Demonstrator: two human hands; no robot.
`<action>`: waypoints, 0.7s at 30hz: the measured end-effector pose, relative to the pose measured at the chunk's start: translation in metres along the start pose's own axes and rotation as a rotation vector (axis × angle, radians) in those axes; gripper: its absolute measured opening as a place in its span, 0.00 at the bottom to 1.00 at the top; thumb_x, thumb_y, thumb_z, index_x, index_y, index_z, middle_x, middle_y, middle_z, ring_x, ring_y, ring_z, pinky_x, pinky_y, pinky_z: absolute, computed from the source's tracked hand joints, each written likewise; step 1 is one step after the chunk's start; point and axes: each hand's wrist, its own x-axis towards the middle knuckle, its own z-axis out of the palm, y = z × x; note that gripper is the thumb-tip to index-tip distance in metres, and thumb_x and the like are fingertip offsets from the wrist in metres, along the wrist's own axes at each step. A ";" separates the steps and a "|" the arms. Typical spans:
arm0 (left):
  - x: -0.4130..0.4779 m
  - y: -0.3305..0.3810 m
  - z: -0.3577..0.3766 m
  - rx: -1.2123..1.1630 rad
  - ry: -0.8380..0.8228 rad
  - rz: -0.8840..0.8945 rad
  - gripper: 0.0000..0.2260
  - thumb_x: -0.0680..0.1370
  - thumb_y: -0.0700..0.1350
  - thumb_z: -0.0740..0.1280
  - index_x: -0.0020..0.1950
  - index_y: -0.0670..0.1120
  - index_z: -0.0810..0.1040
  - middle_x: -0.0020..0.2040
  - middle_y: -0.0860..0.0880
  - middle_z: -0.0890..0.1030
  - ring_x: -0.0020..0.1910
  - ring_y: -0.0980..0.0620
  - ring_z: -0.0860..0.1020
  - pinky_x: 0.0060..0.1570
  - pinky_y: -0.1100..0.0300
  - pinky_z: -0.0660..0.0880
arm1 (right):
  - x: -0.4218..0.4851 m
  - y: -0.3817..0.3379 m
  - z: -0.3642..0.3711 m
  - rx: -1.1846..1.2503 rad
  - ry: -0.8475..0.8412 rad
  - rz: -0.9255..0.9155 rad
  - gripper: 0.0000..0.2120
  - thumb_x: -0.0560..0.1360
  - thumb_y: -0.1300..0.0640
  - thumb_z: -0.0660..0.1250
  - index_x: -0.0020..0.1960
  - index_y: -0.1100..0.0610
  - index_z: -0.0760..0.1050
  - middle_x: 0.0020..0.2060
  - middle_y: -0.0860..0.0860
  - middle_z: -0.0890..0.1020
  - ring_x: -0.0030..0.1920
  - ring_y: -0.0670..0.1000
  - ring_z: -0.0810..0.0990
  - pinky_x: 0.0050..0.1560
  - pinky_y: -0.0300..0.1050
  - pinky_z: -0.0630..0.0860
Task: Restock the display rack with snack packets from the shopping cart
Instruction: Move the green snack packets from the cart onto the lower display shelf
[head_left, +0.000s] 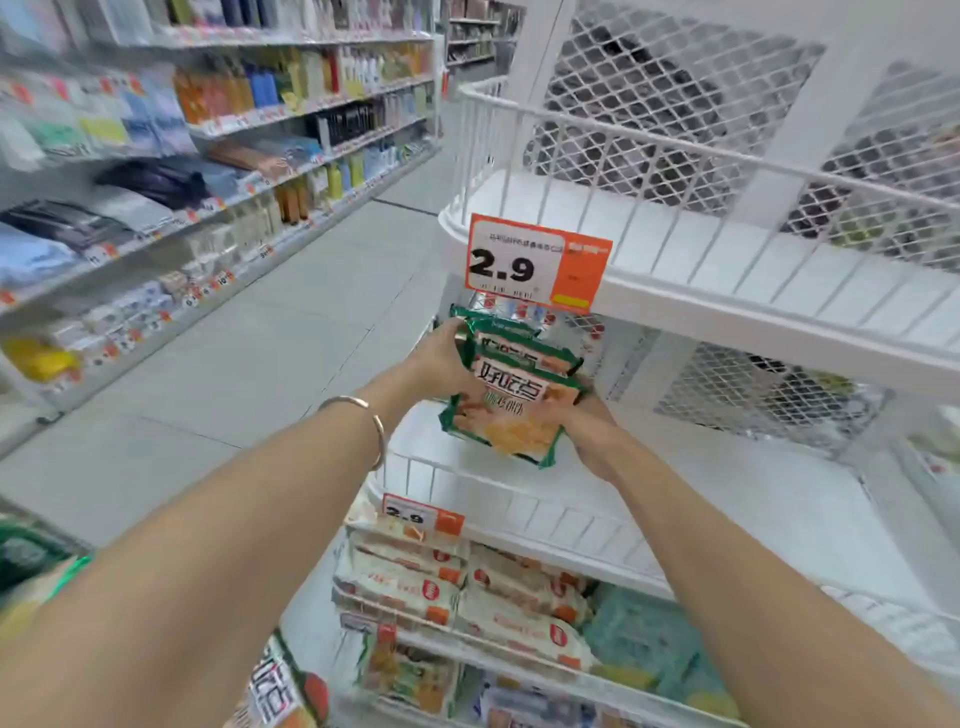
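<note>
Display rack (727, 322): white, tiered, with railed fronts and mesh backing; it fills the right side of the view.
Store shelves (208, 156): stocked with bottles and boxed goods along the left of the aisle; not part of this job.
Top tier (649, 228): bare white base, no packets visible.
Middle tier (675, 499): bare over the part in view; the held packets hang just above its front left corner.
Lower tier (467, 587): filled with white-and-orange packets, with pale green ones to their right; judged already stocked.
Shopping cart (31, 551): a blurred green edge at the lower left, taken to be the cart; packets with similar lettering show near the bottom edge, so stock appears to remain.
Snack packets (514, 395): a small stack with green edges, carried between both hands, clear of the tier base.
Left hand (441, 358): fingers wrapped round the left end of the stack.
Right hand (592, 431): cupped under and round the right end of the stack.
Price tag (535, 265): orange and white, reads 2.9, clipped to the top tier's rim directly above the stack.
Progress: early to middle, by judgement; this stack is not yet set down, and two tiers need filling.
</note>
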 end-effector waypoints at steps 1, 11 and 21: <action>0.004 -0.011 0.004 0.159 0.003 0.024 0.40 0.62 0.46 0.80 0.71 0.50 0.66 0.59 0.49 0.81 0.58 0.46 0.79 0.60 0.49 0.76 | 0.008 0.013 0.003 -0.028 -0.018 0.029 0.39 0.58 0.64 0.83 0.66 0.60 0.72 0.53 0.51 0.85 0.52 0.50 0.85 0.39 0.36 0.80; 0.022 -0.062 -0.003 0.936 -0.042 0.205 0.54 0.66 0.65 0.76 0.81 0.52 0.48 0.82 0.47 0.48 0.80 0.46 0.49 0.77 0.45 0.49 | 0.039 0.051 0.037 -0.097 -0.110 -0.020 0.39 0.63 0.76 0.76 0.66 0.54 0.64 0.57 0.49 0.78 0.59 0.49 0.77 0.46 0.31 0.75; 0.031 -0.089 -0.022 0.762 0.025 0.221 0.58 0.61 0.68 0.77 0.81 0.58 0.46 0.81 0.46 0.51 0.78 0.45 0.59 0.73 0.43 0.60 | 0.058 0.053 0.058 -0.193 -0.313 -0.051 0.43 0.66 0.69 0.78 0.75 0.55 0.61 0.65 0.48 0.77 0.60 0.42 0.78 0.62 0.37 0.75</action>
